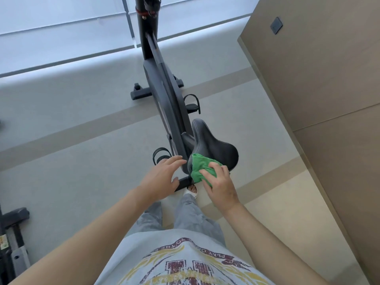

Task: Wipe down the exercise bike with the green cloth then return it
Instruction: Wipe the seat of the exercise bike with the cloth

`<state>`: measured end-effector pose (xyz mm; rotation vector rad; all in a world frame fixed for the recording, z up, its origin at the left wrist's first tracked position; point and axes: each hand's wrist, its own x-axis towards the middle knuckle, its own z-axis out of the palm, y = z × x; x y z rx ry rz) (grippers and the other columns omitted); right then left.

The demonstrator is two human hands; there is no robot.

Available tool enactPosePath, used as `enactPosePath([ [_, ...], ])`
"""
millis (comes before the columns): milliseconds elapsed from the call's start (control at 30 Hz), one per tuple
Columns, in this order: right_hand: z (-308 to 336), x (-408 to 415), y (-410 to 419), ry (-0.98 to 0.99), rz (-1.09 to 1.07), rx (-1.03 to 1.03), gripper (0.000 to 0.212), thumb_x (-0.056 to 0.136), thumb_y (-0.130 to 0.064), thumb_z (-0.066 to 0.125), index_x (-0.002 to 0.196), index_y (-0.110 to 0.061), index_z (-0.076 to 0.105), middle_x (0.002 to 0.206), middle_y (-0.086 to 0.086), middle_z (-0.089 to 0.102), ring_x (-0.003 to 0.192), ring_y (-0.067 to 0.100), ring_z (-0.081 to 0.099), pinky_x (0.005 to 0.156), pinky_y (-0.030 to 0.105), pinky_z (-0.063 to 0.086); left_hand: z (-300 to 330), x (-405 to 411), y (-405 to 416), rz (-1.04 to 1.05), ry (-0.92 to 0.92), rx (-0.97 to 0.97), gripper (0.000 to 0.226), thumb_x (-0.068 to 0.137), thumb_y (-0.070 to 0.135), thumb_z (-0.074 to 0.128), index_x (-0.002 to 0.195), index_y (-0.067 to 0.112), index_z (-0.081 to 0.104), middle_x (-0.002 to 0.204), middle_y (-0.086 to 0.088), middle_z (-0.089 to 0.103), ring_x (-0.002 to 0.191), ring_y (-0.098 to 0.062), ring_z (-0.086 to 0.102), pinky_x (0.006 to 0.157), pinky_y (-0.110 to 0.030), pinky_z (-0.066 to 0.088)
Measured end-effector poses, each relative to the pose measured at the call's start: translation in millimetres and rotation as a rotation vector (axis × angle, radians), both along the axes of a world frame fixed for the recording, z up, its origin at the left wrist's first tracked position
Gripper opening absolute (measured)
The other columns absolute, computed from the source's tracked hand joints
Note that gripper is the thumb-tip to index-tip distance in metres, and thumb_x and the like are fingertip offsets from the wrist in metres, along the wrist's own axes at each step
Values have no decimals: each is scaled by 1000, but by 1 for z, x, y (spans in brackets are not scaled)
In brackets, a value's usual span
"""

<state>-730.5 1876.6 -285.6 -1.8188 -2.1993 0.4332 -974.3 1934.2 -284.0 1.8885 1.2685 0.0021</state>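
Note:
A black exercise bike (164,95) stands on the floor in front of me, seen from above, its black saddle (211,142) nearest to me. My right hand (220,184) presses the bunched green cloth (200,167) against the rear edge of the saddle, fingers spread over it. Just left of the saddle, my left hand (162,177) hovers with fingers apart and holds nothing. The handlebar end of the bike runs out of the frame at the top.
A beige wall (320,83) rises close on the right of the bike. Dark gym equipment (12,233) stands at the lower left. Pale floor with a beige stripe (82,128) lies open to the left. My foot in a white slipper (192,192) is by the rear stabiliser.

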Motion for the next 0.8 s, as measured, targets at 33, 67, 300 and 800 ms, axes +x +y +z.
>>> enactPosePath([
  [33, -2, 0, 8, -8, -2, 14, 28, 91, -11, 80, 119, -13, 77, 123, 16, 65, 98, 35, 56, 84, 45, 59, 0, 1, -3, -23, 11, 7, 67, 94, 16, 58, 158, 28, 42, 167, 8, 35, 148, -24, 40, 121, -45, 37],
  [67, -2, -2, 20, -17, -15, 24, 28, 91, -11, 80, 118, -13, 77, 121, 16, 65, 97, 36, 56, 83, 45, 59, -1, 1, -6, -42, 19, 10, 68, 94, 16, 57, 159, 29, 41, 168, 8, 35, 147, -25, 41, 121, -43, 37],
  [300, 9, -9, 130, -83, -44, -30, 27, 96, -13, 72, 123, -13, 76, 127, 18, 61, 110, 40, 55, 86, 48, 57, 3, 13, -24, -60, 11, -1, 71, 95, 13, 55, 162, 28, 36, 168, 6, 35, 149, -23, 37, 124, -35, 32],
  [800, 6, 47, 29, 156, -461, -72, 31, 94, -10, 76, 124, -17, 78, 122, 9, 57, 110, 35, 55, 99, 35, 47, 18, 65, -2, -199, 95, 79, 71, 93, 19, 58, 161, 30, 38, 172, 1, 23, 151, -29, 29, 120, -46, 38],
])
